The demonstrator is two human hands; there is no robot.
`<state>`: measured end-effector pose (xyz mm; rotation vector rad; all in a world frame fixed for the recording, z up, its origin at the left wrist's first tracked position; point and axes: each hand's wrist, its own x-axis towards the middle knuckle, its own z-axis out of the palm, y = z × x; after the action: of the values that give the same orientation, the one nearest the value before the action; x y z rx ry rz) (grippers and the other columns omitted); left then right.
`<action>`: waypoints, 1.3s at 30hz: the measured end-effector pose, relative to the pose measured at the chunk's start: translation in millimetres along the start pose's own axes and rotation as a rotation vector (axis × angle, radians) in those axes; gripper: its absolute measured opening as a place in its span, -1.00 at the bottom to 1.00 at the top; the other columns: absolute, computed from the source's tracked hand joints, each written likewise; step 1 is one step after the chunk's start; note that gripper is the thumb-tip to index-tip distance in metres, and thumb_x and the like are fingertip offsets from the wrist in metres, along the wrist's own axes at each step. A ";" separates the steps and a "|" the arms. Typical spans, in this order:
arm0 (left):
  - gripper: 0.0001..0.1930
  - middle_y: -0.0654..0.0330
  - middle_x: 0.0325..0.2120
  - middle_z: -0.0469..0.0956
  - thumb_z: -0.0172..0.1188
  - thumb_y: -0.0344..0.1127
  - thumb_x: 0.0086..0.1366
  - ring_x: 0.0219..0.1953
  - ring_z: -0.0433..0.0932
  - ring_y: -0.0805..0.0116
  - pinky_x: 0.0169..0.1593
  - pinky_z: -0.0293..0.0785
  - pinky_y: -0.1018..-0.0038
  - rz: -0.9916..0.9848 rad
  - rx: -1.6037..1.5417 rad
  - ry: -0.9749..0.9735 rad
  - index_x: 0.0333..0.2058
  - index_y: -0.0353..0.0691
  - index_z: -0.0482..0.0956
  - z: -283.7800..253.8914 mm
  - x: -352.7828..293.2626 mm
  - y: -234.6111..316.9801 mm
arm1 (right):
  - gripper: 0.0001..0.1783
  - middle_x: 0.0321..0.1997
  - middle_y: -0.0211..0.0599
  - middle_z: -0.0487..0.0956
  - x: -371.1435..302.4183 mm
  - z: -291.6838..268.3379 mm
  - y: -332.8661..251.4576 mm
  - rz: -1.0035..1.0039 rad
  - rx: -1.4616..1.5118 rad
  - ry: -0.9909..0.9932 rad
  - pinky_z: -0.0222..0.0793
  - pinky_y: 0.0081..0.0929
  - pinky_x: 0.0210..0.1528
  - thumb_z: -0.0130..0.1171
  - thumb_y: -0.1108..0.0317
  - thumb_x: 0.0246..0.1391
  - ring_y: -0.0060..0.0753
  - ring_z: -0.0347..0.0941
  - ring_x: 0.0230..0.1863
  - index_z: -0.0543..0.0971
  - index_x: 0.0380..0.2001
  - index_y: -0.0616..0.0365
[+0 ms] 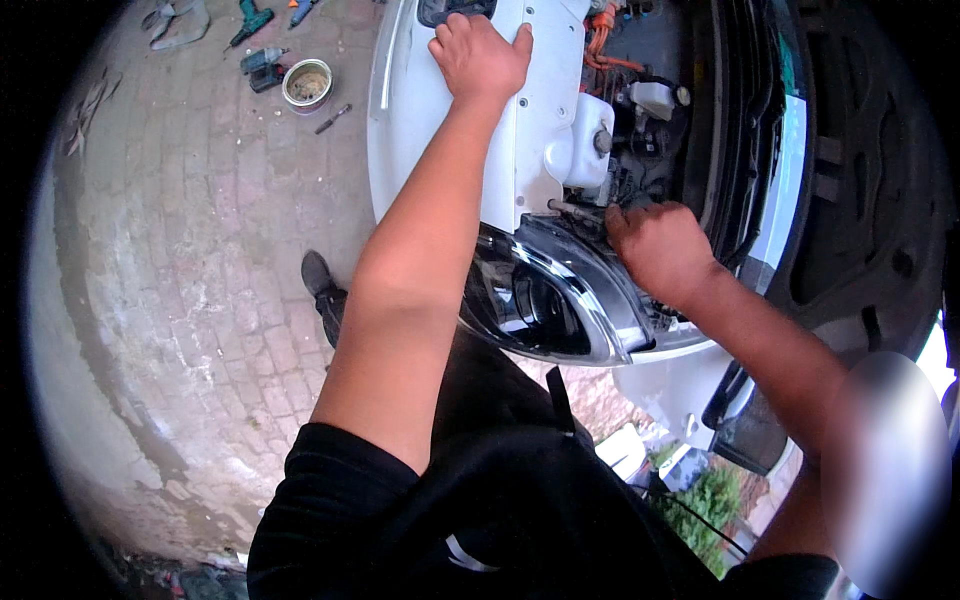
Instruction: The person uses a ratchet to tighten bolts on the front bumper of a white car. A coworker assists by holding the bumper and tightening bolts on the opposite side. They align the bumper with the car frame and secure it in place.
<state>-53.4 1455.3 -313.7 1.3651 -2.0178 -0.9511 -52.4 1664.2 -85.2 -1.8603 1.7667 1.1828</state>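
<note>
- The left hand (480, 58) lay spread, fingers wide, on the far part of the white fender (552, 72), probably as a brace for the leaning body.
- The right hand (660, 250) was curled at the near end of the engine bay (640, 178), beside a rod (574, 211) just beyond the headlight (540, 305); whether it gripped the rod, I could not tell.
- The raised hood (865, 150), right, left the bay reachable.
- On the paving (200, 220), left, apparently kept off the bodywork: two power tools (262, 66), one blue tool (301, 12), one tin (307, 85), one pen-like tool (334, 118).
- Also one headlight, one white tank (590, 158).
</note>
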 end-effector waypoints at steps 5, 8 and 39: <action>-0.38 -0.03 -0.10 0.47 0.21 0.20 0.21 0.03 0.36 0.05 0.18 0.17 0.21 0.013 0.005 0.012 -0.20 -0.38 0.64 3.9 0.0 -0.1 | -0.68 -0.31 -0.07 0.66 20.6 -4.8 20.2 0.834 1.447 -0.597 0.54 -0.28 -0.15 0.11 0.20 0.25 -0.23 0.66 -0.22 0.58 -0.10 0.22; -0.40 -0.03 -0.10 0.47 0.22 0.19 0.20 0.03 0.36 0.05 0.19 0.17 0.20 0.012 0.013 0.007 -0.21 -0.37 0.64 9.2 -2.0 -1.9 | -0.70 -0.42 -0.12 0.64 3.1 -1.2 6.4 0.507 0.941 -0.137 0.52 -0.23 -0.23 0.11 0.19 0.25 -0.17 0.64 -0.30 0.59 -0.15 0.20; -0.85 0.33 -0.38 0.45 -0.08 -0.39 0.47 -0.35 0.38 0.52 -0.25 0.37 0.53 -0.564 -0.823 -0.299 -0.27 -0.19 0.48 -138.9 -134.5 -207.6 | -0.60 -0.28 0.12 0.65 -13.5 -4.8 -10.7 0.397 0.630 0.173 0.50 -0.01 -0.06 0.06 0.06 0.27 0.03 0.63 -0.18 0.66 -0.27 0.19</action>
<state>215.5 1493.7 -395.4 1.3406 -1.1303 -2.0428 -39.3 1671.9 -75.8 -1.3048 2.3285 0.4697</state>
